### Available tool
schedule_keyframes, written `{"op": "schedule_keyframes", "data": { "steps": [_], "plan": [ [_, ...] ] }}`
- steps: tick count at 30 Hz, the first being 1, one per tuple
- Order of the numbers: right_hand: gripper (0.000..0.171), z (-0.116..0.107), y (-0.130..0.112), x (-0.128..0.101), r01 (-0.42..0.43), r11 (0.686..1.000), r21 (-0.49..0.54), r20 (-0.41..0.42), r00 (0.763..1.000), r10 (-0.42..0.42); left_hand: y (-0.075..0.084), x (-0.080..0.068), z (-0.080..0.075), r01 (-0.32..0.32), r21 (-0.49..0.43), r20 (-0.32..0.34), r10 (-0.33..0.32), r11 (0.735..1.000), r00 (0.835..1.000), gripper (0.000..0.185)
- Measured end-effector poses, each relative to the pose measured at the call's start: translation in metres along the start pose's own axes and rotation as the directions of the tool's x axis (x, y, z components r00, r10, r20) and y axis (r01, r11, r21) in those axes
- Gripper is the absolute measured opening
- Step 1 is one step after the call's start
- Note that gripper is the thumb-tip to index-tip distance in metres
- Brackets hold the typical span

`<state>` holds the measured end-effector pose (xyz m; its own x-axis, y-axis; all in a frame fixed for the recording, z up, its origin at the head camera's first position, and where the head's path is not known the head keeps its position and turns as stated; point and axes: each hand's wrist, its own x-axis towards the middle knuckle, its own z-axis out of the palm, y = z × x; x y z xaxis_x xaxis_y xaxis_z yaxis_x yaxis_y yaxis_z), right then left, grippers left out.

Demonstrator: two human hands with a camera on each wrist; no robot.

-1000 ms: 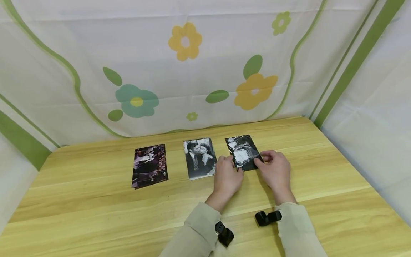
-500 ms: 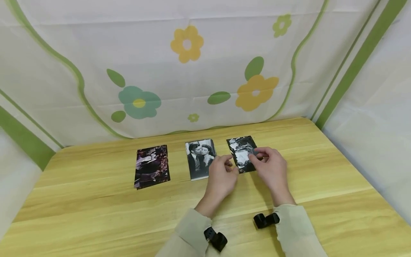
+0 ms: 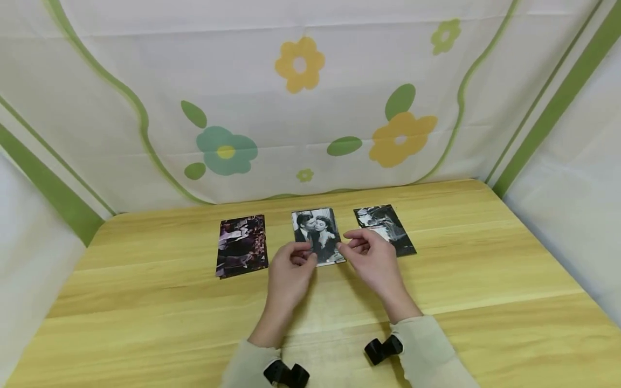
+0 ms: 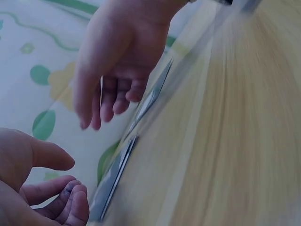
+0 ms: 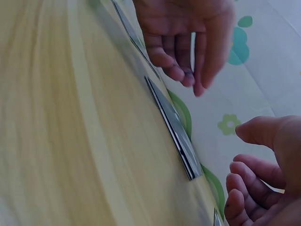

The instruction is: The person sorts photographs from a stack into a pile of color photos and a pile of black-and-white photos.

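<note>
A: Lying flat at the centre of the head view, the middle photo [image 3: 317,237] is flanked by the left hand [image 3: 289,272] at its lower left corner and the right hand [image 3: 371,257] at its lower right. How is it judged to handle?

B: It is judged light, thin and bendable, probably glossy and easily creased or smudged. Being flush with the table [image 3: 485,280], it is best taken by the edges, a corner lifted first, then pinched lightly.

A: What is held?

B: Nothing is seen to be held. Both hands are loosely open, fingers relaxed and slightly curled, just above the photo's lower edge; whether a fingertip touches it cannot be told.

A: What else is hard to make out?

B: The wrist views are blurred, and the photos are seen there only edge-on as thin strips. In the head view the lower corners of the middle photo are covered by fingers. The left photo [image 3: 241,245] and the right photo [image 3: 385,228] lie beside it, apart.
</note>
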<state>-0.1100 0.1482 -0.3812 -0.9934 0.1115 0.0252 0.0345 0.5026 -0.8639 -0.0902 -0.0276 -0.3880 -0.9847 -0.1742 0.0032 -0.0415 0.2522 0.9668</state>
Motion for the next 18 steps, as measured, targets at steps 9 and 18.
{"op": "schedule_keyframes", "data": {
  "steps": [9,18],
  "plan": [
    [0.038,0.005,0.000,-0.002,-0.014,0.999,0.030,-0.001,1.000,0.014,-0.019,0.000,-0.026,0.051,0.041,-0.093,-0.047,0.998,0.995,0.021],
    [0.043,0.011,0.006,0.002,-0.013,0.999,-0.048,-0.004,1.000,0.013,-0.018,0.006,-0.015,-0.019,0.244,-0.078,0.039,0.970,0.996,0.035]
  ]
}}
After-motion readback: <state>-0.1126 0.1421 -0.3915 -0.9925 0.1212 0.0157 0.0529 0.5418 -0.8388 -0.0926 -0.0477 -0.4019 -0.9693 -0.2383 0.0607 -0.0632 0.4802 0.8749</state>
